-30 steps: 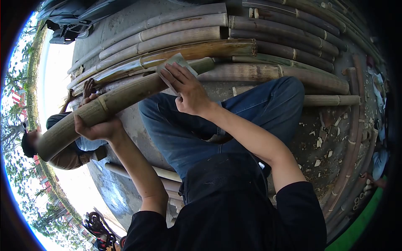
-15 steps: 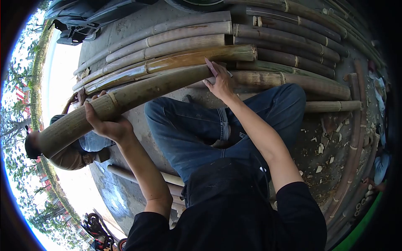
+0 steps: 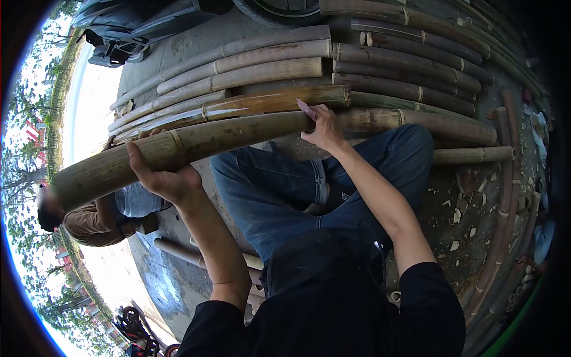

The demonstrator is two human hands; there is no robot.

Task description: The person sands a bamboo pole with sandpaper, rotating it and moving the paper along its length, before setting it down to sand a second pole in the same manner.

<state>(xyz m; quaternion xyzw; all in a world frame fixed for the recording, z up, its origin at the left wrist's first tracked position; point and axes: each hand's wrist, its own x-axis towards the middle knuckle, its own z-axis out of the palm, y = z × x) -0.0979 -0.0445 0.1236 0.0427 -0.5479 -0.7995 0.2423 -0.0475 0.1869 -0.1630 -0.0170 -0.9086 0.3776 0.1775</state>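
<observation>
A thick greenish-brown bamboo pole (image 3: 226, 135) lies slantwise in front of me, above my crossed legs. My left hand (image 3: 163, 178) is closed around its left part from below, the thumb on the near side and the fingertips showing over the far side. At the pole's right end, my right hand (image 3: 324, 128) is closed on a pinkish sheet of sandpaper (image 3: 306, 109), whose corner sticks up past the fingers. The hand covers the pole's tip. Just beyond lies a shiny, wet-looking bamboo pole (image 3: 256, 103).
Several bamboo poles (image 3: 273, 70) lie in rows on the concrete floor. At the left sits another person (image 3: 95, 223), partly behind my pole. A motorbike (image 3: 148, 27) stands at the top. Pale chips (image 3: 457, 215) are scattered at the right.
The held pole's left end has risen and the pole lies flatter. My right hand has shifted slightly right and down with the sandpaper. The shiny pole beyond has also shifted toward me.
</observation>
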